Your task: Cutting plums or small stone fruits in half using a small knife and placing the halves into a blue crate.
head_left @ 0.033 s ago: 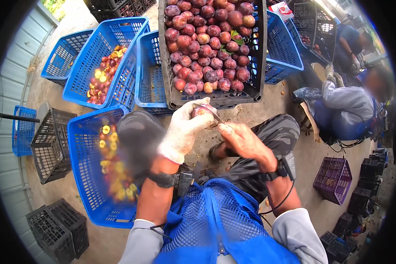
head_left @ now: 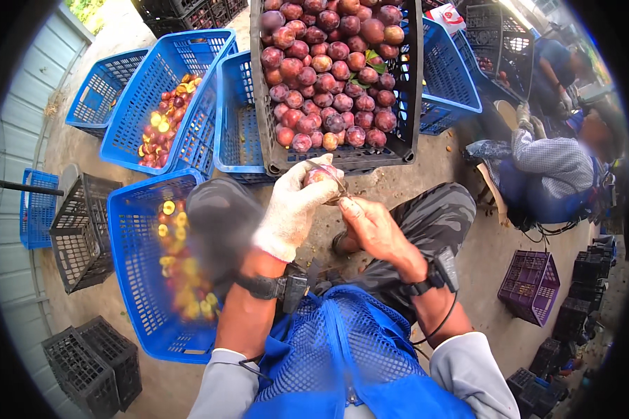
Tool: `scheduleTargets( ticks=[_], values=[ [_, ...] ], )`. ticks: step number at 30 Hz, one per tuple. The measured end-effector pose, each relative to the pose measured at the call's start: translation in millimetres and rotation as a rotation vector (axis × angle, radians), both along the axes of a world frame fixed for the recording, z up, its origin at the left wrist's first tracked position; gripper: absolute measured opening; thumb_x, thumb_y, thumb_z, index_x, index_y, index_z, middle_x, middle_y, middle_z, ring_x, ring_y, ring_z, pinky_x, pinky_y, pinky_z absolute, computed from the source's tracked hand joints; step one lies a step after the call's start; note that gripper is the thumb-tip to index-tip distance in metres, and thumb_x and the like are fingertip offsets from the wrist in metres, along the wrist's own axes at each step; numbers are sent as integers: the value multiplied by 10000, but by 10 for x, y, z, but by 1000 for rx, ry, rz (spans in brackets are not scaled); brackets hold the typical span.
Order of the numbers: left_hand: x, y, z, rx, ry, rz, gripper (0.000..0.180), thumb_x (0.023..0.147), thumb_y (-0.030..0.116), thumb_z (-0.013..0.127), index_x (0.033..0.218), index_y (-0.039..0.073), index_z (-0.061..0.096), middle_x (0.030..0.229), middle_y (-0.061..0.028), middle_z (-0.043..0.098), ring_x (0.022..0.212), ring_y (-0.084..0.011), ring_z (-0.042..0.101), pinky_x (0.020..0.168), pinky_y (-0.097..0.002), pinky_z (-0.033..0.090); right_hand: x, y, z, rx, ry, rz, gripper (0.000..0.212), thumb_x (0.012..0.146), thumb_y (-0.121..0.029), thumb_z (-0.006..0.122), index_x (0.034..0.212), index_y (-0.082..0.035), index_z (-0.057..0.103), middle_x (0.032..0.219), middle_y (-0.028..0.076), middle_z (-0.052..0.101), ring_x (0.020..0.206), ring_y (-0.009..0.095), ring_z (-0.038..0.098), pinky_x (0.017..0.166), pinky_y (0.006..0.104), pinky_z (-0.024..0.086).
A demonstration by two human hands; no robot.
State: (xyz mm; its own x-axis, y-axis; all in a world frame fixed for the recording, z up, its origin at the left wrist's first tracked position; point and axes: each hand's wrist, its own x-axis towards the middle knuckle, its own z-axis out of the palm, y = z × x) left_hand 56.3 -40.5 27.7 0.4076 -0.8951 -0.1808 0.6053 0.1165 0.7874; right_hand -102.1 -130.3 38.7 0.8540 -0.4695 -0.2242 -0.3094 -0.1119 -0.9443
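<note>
The step in hand appears to be cutting one round, red-purple plum (head_left: pixel 317 176), held at the centre of the view, just short of the black plastic crate (head_left: pixel 411 105) of whole red-purple plums (head_left: pixel 328 77) at 12 o'clock; the left hand (head_left: pixel 290 206), in an off-white knit glove, pinches this plum between thumb and fingers; the bare right hand (head_left: pixel 384 230) meets it from 4 o'clock, thumb and fingers closed on a thin, dark metal blade (head_left: pixel 340 187), whose handle is mostly hidden; how deep the edge sits in the flesh I cannot tell; the next move, I judge, calls for a firm gloved hold and a short, controlled turn of fruit against blade, with the gloved fingertips clear of the edge; at 8 o'clock, beside the knee, stands a blue plastic basket (head_left: pixel 129 279) with yellow-fleshed cut fruit (head_left: pixel 189 258); at 10 o'clock another blue slatted basket (head_left: pixel 157 70) holds more cut pieces, whose yellow faces show among red skins.
</note>
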Motion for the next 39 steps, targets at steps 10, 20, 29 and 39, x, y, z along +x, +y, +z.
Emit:
scheduleTargets(
  ticks=[10,20,29,39],
  values=[
    [164,201,108,202,-319,-359,532,717,24,725,1213,-32,541,1086,-102,620,979,-141,584,865,-280,477,-177,-232,249,125,238,272,462,979,-445,440,748,-55,528,589,-18,453,571,82,416,525,268,368],
    [49,164,-168,-26,213,62,511,847,125,639,1297,-9,438,1152,-163,588,1029,-247,580,932,-443,464,296,602,-245,342,-144,-244,455,1000,-406,395,702,-66,444,545,1,452,464,92,405,439,272,344],
    [411,436,-107,133,-155,-111,557,688,78,718,1195,-28,514,1086,-154,613,970,-229,603,888,-370,488,330,167,-222,119,12,305,535,991,-464,370,828,17,538,612,91,498,598,181,459,573,374,413],
    [571,313,5,36,-94,58,603,756,44,677,1306,6,431,971,-69,575,857,-147,564,834,-282,477,768,96,-296,-51,-254,186,511,989,-409,399,831,47,568,705,222,563,643,337,537,631,428,427]
  ],
)
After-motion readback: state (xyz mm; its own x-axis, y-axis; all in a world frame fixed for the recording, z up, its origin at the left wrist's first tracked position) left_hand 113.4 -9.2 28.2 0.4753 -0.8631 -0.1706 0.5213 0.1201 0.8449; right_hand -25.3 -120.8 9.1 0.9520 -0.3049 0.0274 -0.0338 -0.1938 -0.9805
